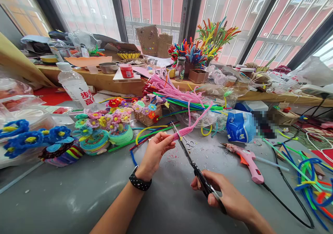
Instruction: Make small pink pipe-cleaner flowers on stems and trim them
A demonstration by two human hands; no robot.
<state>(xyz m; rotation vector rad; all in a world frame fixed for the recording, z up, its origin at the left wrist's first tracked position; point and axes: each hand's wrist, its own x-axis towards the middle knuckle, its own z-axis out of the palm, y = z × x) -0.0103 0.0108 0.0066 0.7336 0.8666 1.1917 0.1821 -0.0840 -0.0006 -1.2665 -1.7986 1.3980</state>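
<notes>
My left hand (pixel 156 151), with a black watch on the wrist, pinches a pink pipe cleaner (pixel 191 126) that runs up and to the right toward a heap of pink pipe cleaners (pixel 171 86). My right hand (pixel 221 192) grips the black handles of a pair of scissors (pixel 188 156). The blades point up and left, and their tips sit around the pink pipe cleaner just beside my left fingertips. Both hands hover over the grey table (pixel 78 192).
A pink glue gun (pixel 247 159) with a black cord lies to the right. Small scissors (pixel 188 143) rest behind the blades. Pipe-cleaner flowers (pixel 104 130), a basket (pixel 147 116), a water bottle (pixel 74 85), a tissue pack (pixel 240 126) and loose coloured pipe cleaners (pixel 309 176) crowd the table.
</notes>
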